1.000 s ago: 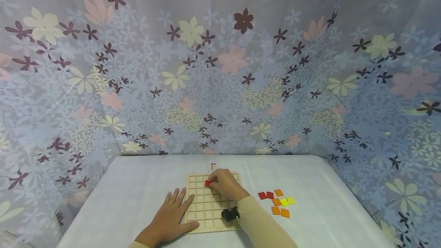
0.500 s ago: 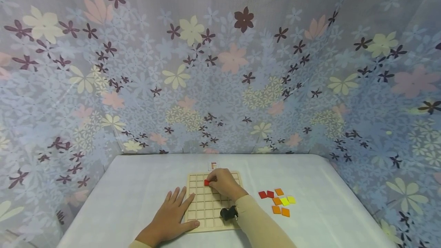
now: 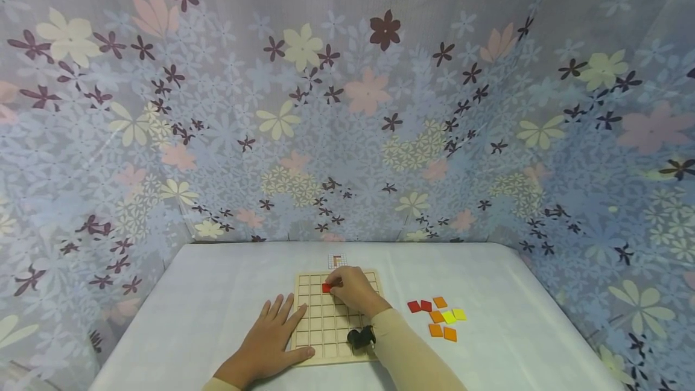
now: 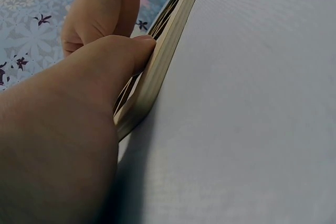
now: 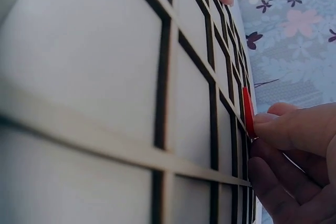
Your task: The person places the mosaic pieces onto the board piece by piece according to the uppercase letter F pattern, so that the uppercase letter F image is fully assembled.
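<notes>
Flowered fabric [image 3: 347,107] rises behind and along both sides of the bench [image 3: 228,294], whose white cover fills the lower part of my head view. On it I see a wooden grid board [image 3: 315,326], and just past its far edge lies a small printed card [image 3: 336,260]. My left hand [image 3: 266,343] lies with fingers straight and spread at the board's left side, index finger and thumb reaching onto it. My right hand [image 3: 355,291] pinches a red tile [image 3: 326,288] in the far part of the grid, left of the middle; a black device [image 3: 359,338] sits at that wrist. Off to the board's right I count two loose red tiles [image 3: 414,306], four orange tiles [image 3: 437,317] and two yellow tiles [image 3: 459,314]. Through the left wrist view I get the left thumb pressed on the board's frame near a corner, with the right hand beyond it. On the right wrist view the thumb and fingers are curled at the far rows, fingertips against the red tile; I cannot tell whether it lies fully inside its cell. A fingertip shows at the top edge.
</notes>
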`<state>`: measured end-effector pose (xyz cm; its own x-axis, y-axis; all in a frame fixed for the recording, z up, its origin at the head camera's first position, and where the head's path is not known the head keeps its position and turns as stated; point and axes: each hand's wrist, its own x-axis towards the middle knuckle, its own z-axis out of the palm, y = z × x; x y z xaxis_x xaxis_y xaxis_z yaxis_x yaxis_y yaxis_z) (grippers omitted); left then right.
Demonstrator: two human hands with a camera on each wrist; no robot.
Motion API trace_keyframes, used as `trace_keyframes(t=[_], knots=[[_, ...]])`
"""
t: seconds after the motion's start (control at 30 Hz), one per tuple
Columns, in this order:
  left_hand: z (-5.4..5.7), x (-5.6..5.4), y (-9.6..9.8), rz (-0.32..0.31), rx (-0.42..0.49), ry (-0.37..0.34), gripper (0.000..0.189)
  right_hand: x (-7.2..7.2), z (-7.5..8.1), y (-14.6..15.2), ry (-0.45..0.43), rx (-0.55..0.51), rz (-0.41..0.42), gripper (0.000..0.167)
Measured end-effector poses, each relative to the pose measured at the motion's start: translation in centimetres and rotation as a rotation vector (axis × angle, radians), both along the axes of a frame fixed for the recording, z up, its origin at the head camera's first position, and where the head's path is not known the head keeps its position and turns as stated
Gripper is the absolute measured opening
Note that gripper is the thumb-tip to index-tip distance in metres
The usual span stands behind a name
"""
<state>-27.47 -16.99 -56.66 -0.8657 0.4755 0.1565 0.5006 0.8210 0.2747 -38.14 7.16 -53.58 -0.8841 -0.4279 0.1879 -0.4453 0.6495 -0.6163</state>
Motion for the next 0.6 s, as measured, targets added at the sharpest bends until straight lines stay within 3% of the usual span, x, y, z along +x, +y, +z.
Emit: trace_keyframes(t=[0.4,0.6], knots=[[-0.2,-0.1,0.1,0.008,-0.007,0.008,0.095,0.3,0.1,0.3,0.013,-0.003,0.0,0.018],[-0.5,-0.2,0.1,0.009,0.01,0.009,0.096,1.1,-0.3,1.4,-0.006,-0.084,-0.022,0.02]])
